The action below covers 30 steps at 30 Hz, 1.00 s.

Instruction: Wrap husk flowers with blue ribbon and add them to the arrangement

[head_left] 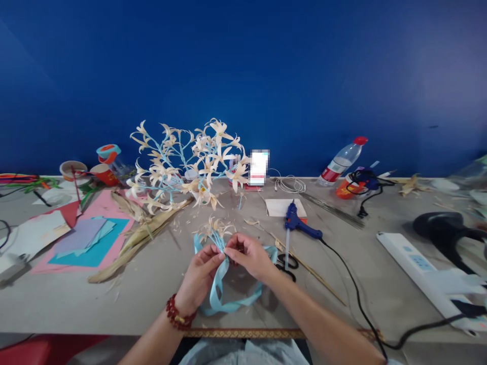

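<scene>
Pinching nearly closed by the desk's point(129, 301) front edge, the left hand point(203, 267) and right hand point(249, 255) hold limp ribbon point(216, 291) against the stems point(218, 242) of flowers point(213, 227) that look light and brittle-petalled, best gripped there, low on those bendy stems.

one left hand point(203, 268), one right hand point(249, 256), one hand-held flower bunch point(215, 229), one blue glue gun point(295, 220), one power strip point(409, 259), one phone point(258, 167), one red-capped bottle point(339, 164)

Flower stems point(217, 242) partly hidden by left grip point(204, 266), phone screen point(258, 168) pixelated, black object point(437, 224) cropped at right
</scene>
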### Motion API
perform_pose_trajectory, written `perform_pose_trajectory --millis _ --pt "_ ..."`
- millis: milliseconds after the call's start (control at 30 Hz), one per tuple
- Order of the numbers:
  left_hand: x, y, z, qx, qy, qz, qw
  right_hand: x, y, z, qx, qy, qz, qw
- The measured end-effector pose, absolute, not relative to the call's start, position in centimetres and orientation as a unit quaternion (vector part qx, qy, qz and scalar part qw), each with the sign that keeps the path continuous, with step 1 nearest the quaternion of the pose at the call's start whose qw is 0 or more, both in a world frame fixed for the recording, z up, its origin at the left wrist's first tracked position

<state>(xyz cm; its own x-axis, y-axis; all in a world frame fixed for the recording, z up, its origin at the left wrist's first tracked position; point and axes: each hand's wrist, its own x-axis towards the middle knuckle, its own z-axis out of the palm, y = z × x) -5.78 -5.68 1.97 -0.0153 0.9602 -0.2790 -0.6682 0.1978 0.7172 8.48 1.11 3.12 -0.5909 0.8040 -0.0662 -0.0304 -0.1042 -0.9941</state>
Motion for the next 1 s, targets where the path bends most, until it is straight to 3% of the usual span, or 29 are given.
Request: perform_pose_trajectory --millis 500,1000 --pt "-5.8 -5.7 1.6 0.194 0.392 0.612 0.659 8.3 0.5 2.0 -0.336 -0.63 0.597 0.366" --pt "-5.9 -5.9 1.6 0.207 0.407 0.625 0.633 7.9 0.4 2.0 -0.363 -0.592 0.604 0.391"
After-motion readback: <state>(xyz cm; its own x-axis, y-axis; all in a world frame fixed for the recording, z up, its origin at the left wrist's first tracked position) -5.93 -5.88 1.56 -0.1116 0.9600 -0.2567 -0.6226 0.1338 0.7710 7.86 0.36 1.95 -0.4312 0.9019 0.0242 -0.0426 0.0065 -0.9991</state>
